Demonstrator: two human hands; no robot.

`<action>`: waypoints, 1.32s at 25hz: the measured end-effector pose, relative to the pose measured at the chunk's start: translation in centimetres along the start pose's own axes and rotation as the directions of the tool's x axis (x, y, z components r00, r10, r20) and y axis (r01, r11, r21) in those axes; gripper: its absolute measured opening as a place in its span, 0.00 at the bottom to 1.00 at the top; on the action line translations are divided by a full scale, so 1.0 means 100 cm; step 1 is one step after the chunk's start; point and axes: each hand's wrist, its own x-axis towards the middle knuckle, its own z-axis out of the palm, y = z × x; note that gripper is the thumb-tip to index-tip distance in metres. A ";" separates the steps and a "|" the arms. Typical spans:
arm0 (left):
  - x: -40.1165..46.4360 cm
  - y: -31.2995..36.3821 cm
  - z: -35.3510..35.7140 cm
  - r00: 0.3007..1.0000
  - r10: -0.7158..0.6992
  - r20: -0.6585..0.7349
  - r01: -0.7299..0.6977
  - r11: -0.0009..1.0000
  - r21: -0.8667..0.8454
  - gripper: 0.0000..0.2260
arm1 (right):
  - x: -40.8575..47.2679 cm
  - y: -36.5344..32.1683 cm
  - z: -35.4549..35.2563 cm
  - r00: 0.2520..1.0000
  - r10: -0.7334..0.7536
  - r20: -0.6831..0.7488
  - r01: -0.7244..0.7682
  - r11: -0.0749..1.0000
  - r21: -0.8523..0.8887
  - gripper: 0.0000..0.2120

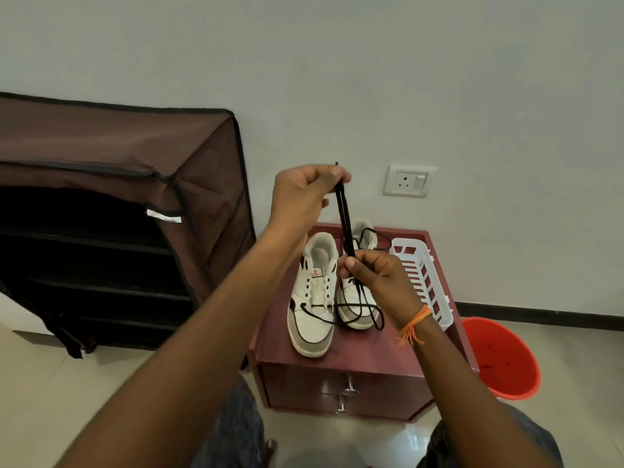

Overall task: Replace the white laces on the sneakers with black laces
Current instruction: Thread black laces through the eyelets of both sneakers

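Note:
Two white sneakers stand side by side on a maroon cabinet point(354, 352). The left sneaker point(312, 298) has bare eyelets, with a black lace through its lowest pair. My left hand point(304, 194) is raised and pinches the two ends of a black lace point(344, 217) held taut and doubled. Lower down, my right hand point(374, 275) pinches the same lace above the right sneaker point(354, 309), which it partly hides. Loose loops of black lace trail over the right sneaker's toe.
A white plastic basket point(425, 275) lies on the cabinet's right side. An orange bucket point(503, 356) stands on the floor to the right. A brown fabric shoe rack point(111, 214) stands open at the left. A wall socket point(408, 180) is behind.

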 end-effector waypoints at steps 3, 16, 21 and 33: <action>0.009 0.073 -0.003 0.988 0.151 0.036 -0.153 0.985 0.077 0.07 | 0.009 -0.028 0.006 0.999 -0.038 0.007 0.038 0.999 0.020 0.09; 0.011 0.178 -0.033 0.961 0.269 -0.058 -0.247 0.937 0.246 0.08 | 0.034 -0.103 0.038 0.990 -0.141 -0.011 0.136 0.971 -0.195 0.09; 0.013 0.138 -0.042 0.964 0.266 -0.017 -0.246 0.913 0.324 0.09 | 0.042 -0.101 0.021 0.989 -0.144 0.043 0.150 0.914 -0.376 0.09; -0.019 -0.181 -0.070 0.908 -0.418 0.013 0.206 0.475 0.856 0.12 | 0.026 0.091 0.014 0.924 0.351 0.154 -0.196 0.777 -0.599 0.13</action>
